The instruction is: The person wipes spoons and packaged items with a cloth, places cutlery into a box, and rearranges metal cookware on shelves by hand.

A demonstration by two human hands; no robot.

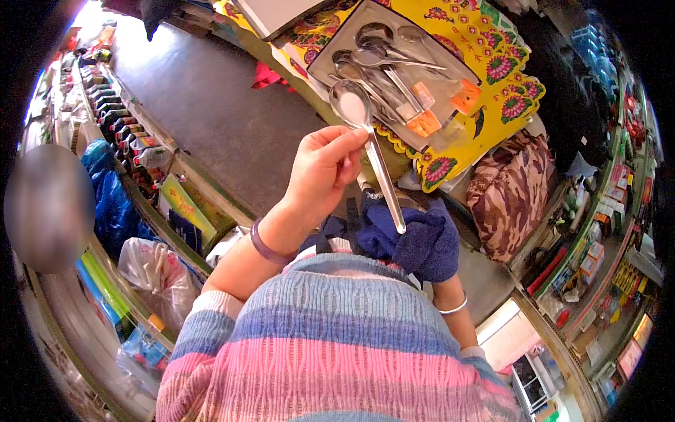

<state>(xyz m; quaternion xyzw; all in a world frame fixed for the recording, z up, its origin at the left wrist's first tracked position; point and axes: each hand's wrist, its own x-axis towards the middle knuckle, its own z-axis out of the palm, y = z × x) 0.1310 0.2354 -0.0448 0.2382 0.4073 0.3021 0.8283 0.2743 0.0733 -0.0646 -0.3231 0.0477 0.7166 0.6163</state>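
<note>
My left hand (pixel 327 165) is closed, thumb and fingers pinching a shiny metal soup spoon (pixel 383 179) near the neck. Its bowl points up and away from me; the handle slants down toward my chest. A dark blue towel (pixel 422 239) covers my right hand, so its fingers are hidden; only the wrist with a silver bangle (pixel 453 307) shows below. The towel is bunched around that hand, close to the spoon's handle end. Beyond the held spoon, several metal spoons and ladles (pixel 383 60) lie on a grey tray (pixel 457 70), some with orange labels (pixel 424 123).
A yellow flowered cloth (pixel 503 53) lies under the tray. A camouflage-patterned bag (pixel 513 190) stands at right. Shelves of bottles (pixel 126 130) line the left, with a clear plastic bag (pixel 158 271) nearer me. Packed shelves (pixel 598 260) curve along the right. Grey floor (pixel 204 91) lies ahead.
</note>
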